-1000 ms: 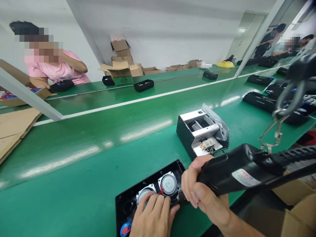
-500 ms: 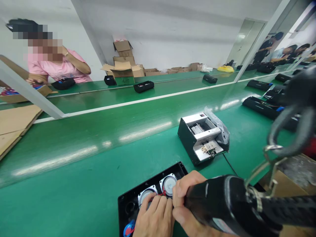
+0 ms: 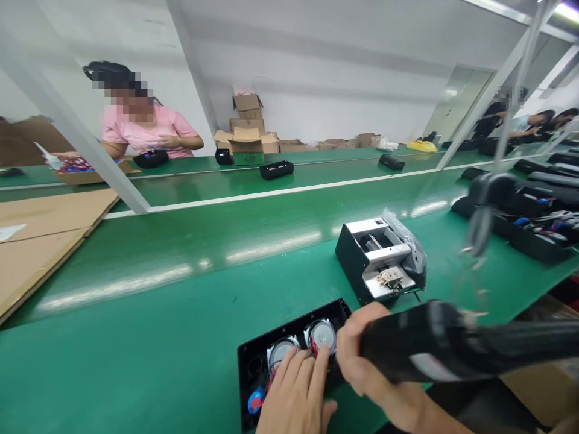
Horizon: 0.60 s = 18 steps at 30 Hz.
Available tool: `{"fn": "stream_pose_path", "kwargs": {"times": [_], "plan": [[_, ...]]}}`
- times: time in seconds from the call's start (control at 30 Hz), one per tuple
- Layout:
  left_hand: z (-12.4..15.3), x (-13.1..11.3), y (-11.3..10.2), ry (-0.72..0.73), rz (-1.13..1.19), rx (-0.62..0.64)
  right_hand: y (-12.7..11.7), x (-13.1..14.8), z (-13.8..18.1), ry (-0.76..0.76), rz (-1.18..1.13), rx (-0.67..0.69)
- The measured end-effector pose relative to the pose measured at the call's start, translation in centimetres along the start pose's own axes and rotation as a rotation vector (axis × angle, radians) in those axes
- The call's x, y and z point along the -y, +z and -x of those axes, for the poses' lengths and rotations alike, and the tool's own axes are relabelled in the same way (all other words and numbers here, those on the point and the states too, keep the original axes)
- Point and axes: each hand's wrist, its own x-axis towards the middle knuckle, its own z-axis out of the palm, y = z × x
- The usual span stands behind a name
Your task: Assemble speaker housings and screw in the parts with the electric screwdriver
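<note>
A black speaker housing (image 3: 289, 333) lies open side up on the bench below me. Inside it sit two round silver speakers, the right-hand speaker (image 3: 324, 335) and the left-hand speaker (image 3: 281, 352), with red wires and a blue round part (image 3: 256, 400) at the lower left. My left hand (image 3: 296, 392) reaches over the housing with its fingers stretched out, one fingertip on the right-hand speaker. My right hand (image 3: 364, 355) is wrapped round a black electric screwdriver (image 3: 409, 343), held sideways at the housing's right side. The screwdriver's tip is hidden behind the hand.
A black-and-silver machine (image 3: 382, 259) stands on the green bench (image 3: 158, 343) beyond the housing. Several black cases (image 3: 520, 223) crowd the right. Flat cardboard (image 3: 49, 235) lies left. A person in a pink shirt (image 3: 147, 129) sits opposite. A hanging metal hook (image 3: 480, 232) is above the screwdriver.
The view has turned left and up. My right hand and the screwdriver have moved away from the left hand, which now lies flatter with fingers stretched over the speakers.
</note>
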Motion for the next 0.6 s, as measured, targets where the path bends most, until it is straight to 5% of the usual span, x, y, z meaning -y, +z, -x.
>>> {"fn": "stream_pose_path", "kwargs": {"times": [0.1, 0.2, 0.3, 0.43, 0.6], "plan": [[2.7, 2.6, -2.8, 0.011, -0.059, -0.064, -1.9, 2.1, -0.3, -0.176, -0.116, -0.153], [5.5, 4.9, -4.5, -0.294, 0.034, -0.071, -5.8, 2.2, -0.8, -0.189, -0.084, -0.322], [6.9, 5.8, -3.7, -0.54, 0.33, -0.044, -9.9, 0.3, -1.1, -0.106, 0.176, -0.449], [7.1, 5.1, -1.6, -0.562, 0.491, -0.14, -13.0, -3.1, -0.8, -0.018, 0.584, -0.634], [7.2, 4.5, -1.2, -0.555, 0.629, -0.205, -13.8, -6.2, 1.0, 0.061, 0.559, -0.711]]}}
